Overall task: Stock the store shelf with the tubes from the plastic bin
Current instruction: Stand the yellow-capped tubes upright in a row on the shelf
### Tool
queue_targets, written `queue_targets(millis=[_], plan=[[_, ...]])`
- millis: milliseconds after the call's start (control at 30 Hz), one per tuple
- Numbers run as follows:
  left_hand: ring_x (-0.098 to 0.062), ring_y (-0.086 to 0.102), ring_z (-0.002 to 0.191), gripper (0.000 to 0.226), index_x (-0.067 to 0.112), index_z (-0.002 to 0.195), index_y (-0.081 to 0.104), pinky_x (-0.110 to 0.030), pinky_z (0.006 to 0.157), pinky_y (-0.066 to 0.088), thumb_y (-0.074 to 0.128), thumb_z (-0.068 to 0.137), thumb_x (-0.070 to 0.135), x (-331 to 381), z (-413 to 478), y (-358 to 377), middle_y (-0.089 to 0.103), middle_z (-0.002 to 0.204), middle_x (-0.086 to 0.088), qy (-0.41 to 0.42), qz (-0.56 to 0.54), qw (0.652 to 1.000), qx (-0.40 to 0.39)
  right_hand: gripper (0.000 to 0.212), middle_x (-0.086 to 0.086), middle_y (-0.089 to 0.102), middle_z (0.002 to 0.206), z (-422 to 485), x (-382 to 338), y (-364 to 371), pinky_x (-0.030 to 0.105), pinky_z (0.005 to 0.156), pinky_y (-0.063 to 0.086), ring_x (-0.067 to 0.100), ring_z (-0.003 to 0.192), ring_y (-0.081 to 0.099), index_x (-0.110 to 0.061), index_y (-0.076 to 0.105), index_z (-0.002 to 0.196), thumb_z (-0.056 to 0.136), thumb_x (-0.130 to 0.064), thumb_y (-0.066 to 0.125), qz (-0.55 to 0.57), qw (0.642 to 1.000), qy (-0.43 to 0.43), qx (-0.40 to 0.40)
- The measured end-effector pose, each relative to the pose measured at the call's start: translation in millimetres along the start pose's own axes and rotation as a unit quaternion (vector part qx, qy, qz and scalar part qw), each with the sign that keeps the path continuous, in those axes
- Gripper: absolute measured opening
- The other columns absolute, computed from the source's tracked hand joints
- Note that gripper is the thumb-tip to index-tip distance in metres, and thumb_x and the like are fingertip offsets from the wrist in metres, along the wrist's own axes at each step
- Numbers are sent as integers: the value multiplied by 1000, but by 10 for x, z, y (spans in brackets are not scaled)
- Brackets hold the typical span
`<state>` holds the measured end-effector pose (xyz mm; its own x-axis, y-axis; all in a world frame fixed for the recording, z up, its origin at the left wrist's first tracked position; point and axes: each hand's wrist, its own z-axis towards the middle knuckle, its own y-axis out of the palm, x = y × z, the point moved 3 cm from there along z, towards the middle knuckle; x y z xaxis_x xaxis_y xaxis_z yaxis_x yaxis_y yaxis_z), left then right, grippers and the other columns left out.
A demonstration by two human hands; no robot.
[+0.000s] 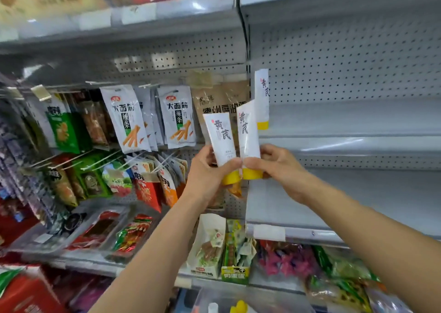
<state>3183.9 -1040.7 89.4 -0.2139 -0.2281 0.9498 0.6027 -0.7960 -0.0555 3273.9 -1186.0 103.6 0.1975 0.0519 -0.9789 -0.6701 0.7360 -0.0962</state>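
Sensibly, the left hand (pixel 208 173) and right hand (pixel 280 167) each pinch a light, squashy-looking tube (pixel 219 136) near its firmer cap (pixel 252 174).

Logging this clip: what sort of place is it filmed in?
Likely a grocery or convenience store: snack packets hang from pegboard hooks, a metal shelf carries a price-label strip, and the left hand and right hand hold white yellow-capped tubes.

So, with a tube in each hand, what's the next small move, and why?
Probably the right hand should stand the right tube cap-down on the grey shelf, beside the standing tube there. The left hand holds the left tube, which could follow; the shelf shows bare room to the right.
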Motion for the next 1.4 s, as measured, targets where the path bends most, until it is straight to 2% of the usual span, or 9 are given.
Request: queue_targets(millis=[167,333,467,533,767,900,1033,1267,1400], plan=[[-13,68,94,62,20,125,51,-31,63,60,83,72,28,376,284,229,66,110,2,44,29,998,-20,27,0,70,89,191,-453,-359,8,49,42,-6,57,62,-9,63,107,82,-11,73,-38,991,-65,115],[-23,68,90,60,25,118,48,-33,55,58,84,71,34,570,566,460,64,106,1,39,42,998,-16,38,4,67,101,546,-648,-847,14,59,47,10,78,63,-7,58,115,81,-14,74,-148,973,-56,169],[-21,67,92,59,22,119,47,-40,60,61,83,73,30,576,747,613,64,107,0,45,49,998,-1,43,10,62,111,904,-556,-1152,35,87,52,23,96,60,-7,53,116,79,-9,74,-213,964,-20,159],[-18,66,93,59,21,121,46,-42,62,61,82,74,28,555,821,690,64,108,0,42,47,998,1,42,12,62,114,1075,-490,-1268,39,91,50,26,100,60,-7,53,114,78,-7,74,-239,959,-2,153],[-15,65,99,59,24,119,46,-42,68,61,82,73,30,459,1034,848,64,111,4,48,56,997,32,51,11,62,118,1570,-272,-1515,41,95,50,27,106,60,-6,53,125,78,-9,75,-258,959,23,117],[-6,63,95,60,24,121,45,-27,67,59,81,74,32,447,1080,870,64,112,7,63,83,993,58,53,11,60,124,1842,-203,-1560,42,98,49,28,112,59,-5,51,128,79,-7,73,-259,960,26,102],[-8,64,95,61,27,120,46,-39,71,61,82,72,38,407,1098,890,65,109,9,62,83,992,73,54,13,59,128,2065,-167,-1596,43,101,47,29,116,57,-3,50,131,81,-6,71,-265,959,27,96],[-1,61,99,58,28,119,45,-23,79,54,81,74,38,365,1074,914,62,114,11,71,109,988,81,57,14,55,134,2271,-110,-1627,44,104,44,30,122,54,-3,46,136,83,-2,68,-240,967,29,74],[-7,62,103,61,27,121,45,-29,85,55,81,73,39,328,1069,914,62,116,9,63,109,989,78,58,14,55,133,2271,-83,-1649,45,100,47,31,118,55,-2,46,133,81,-10,72,-266,959,50,83]])
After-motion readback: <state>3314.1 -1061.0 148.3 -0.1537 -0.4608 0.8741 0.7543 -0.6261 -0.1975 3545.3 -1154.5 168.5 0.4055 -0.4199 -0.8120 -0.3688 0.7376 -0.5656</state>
